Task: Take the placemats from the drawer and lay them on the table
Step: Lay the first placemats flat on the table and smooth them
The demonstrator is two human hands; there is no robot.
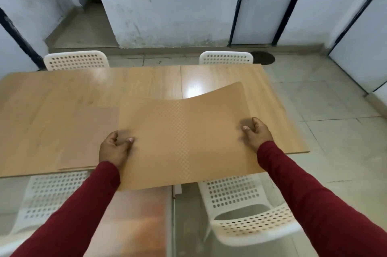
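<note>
A tan, finely textured placemat [184, 135] hangs in the air over the near right part of the wooden table [62, 93], its far right corner curled upward. My left hand [114, 150] grips its left edge with the thumb on top. My right hand [256, 131] pinches its right edge. Another tan placemat [83, 143] lies flat on the table at the near left, partly under the held one. The drawer is not in view.
White perforated plastic chairs stand around the table: two at the far side [76, 59] [226, 57], one near right [245, 214] and one near left [48, 194]. Tiled floor lies to the right. A white door [257, 5] and walls are behind.
</note>
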